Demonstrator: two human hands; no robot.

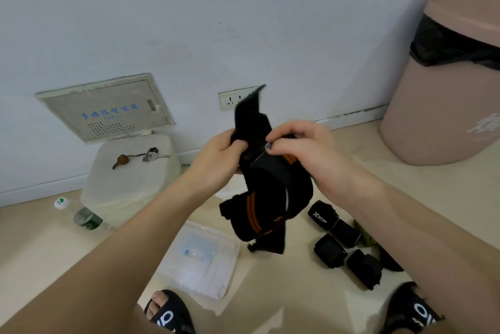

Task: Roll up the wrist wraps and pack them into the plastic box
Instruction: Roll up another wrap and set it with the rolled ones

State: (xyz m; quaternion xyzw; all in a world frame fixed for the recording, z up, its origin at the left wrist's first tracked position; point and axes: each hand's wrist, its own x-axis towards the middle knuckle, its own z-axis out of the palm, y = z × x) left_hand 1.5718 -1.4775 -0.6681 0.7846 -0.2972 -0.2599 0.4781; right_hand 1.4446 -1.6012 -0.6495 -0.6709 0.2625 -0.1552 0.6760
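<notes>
Up in the air, both hands hold one black and orange wrist wrap (270,179). The left hand (216,160) grips its top at 10 o'clock, and the right hand (300,149) pinches an edge at 2 o'clock, likely to start a roll. The plastic box (200,258) waits at 7 o'clock, shut. Rolled wraps (349,247) sit at 4 o'clock, ready.

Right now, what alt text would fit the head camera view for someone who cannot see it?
Two bare hands, left hand and right hand, hold up a black wrist wrap with orange stripes above a tiled floor. Below lie a clear plastic box and several rolled black wraps; a pink bin stands on the right.
</notes>
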